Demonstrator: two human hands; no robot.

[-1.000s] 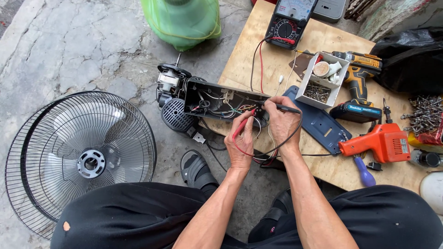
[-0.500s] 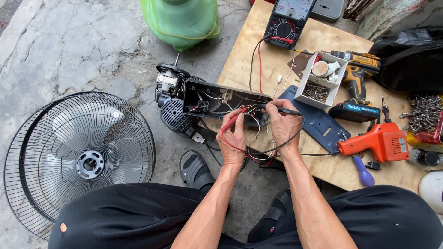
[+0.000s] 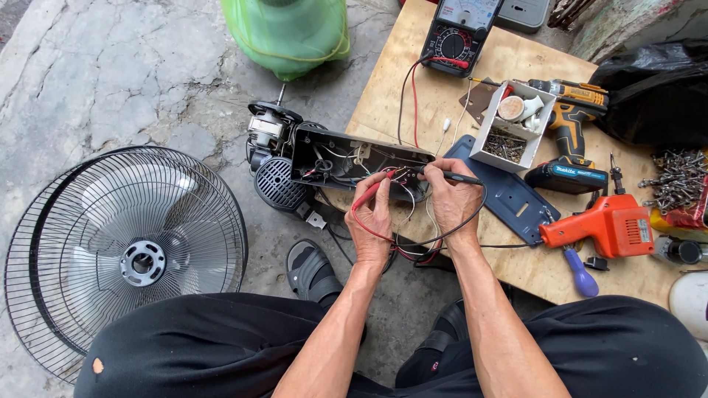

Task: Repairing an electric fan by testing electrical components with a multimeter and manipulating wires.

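Note:
My left hand (image 3: 375, 221) grips a red test probe (image 3: 366, 196), its tip inside the opened black fan housing (image 3: 346, 161) among loose wires. My right hand (image 3: 451, 199) grips a black test probe (image 3: 448, 176) pointed into the same housing from the right. Red and black leads loop below my hands and run up to a multimeter (image 3: 459, 37) at the top of the wooden board (image 3: 435, 96). The fan motor (image 3: 270, 133) is attached at the housing's left end.
A wire fan guard (image 3: 122, 250) lies on the concrete at left. A green bag-wrapped object (image 3: 287, 33) stands at top. On the board: a small parts box (image 3: 509, 125), cordless drill (image 3: 571, 140), orange tool (image 3: 608, 228), purple-handled screwdriver (image 3: 579, 273), pile of screws (image 3: 678, 177).
Both hands shifted slightly toward the housing's right end, the probe tips set closer together among the wires. Nothing else moved.

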